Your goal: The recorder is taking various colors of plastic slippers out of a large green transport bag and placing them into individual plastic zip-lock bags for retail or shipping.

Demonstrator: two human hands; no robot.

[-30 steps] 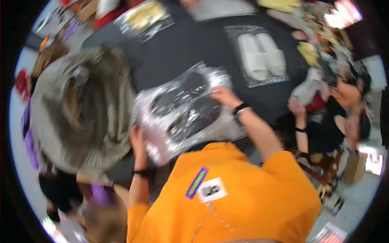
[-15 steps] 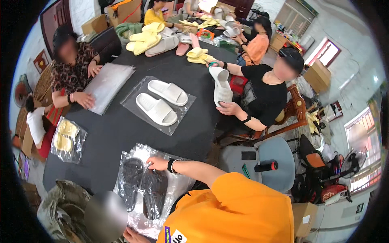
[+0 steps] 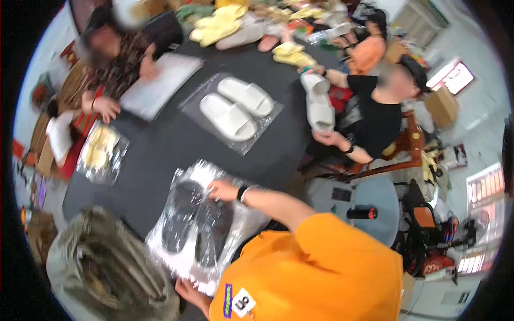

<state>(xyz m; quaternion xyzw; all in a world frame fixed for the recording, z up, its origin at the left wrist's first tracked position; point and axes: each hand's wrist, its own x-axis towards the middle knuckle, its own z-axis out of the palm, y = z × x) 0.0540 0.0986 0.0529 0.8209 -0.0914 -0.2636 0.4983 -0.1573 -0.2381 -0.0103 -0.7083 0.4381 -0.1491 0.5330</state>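
Note:
A pair of dark slippers [image 3: 179, 224] lies inside a clear plastic bag [image 3: 249, 216] at the near side of the dark table. My right hand [image 3: 224, 191] reaches across from the right, its fingers bent and closed on the bag's film beside the slippers' far ends. At the bag's near edge, my left hand [image 3: 193, 294] has its fingers closed on the film; its fingertips are partly hidden. Further in, a pair of white slippers [image 3: 230, 115] rests on another clear bag, apart from both my hands.
A large grey-green sack [image 3: 64, 262] stands at the near left. Bagged yellow slippers [image 3: 99, 152] lie at the left edge, near a co-worker behind a stack of clear bags [image 3: 160, 85]. Another co-worker at right holds a white slipper [image 3: 319, 104]. Loose slippers [image 3: 217, 25] lie at the far end.
The view has shifted, so the table sits higher and further right. More of my left hand and of the sack shows. The left co-worker's hand has moved off the stacked bags.

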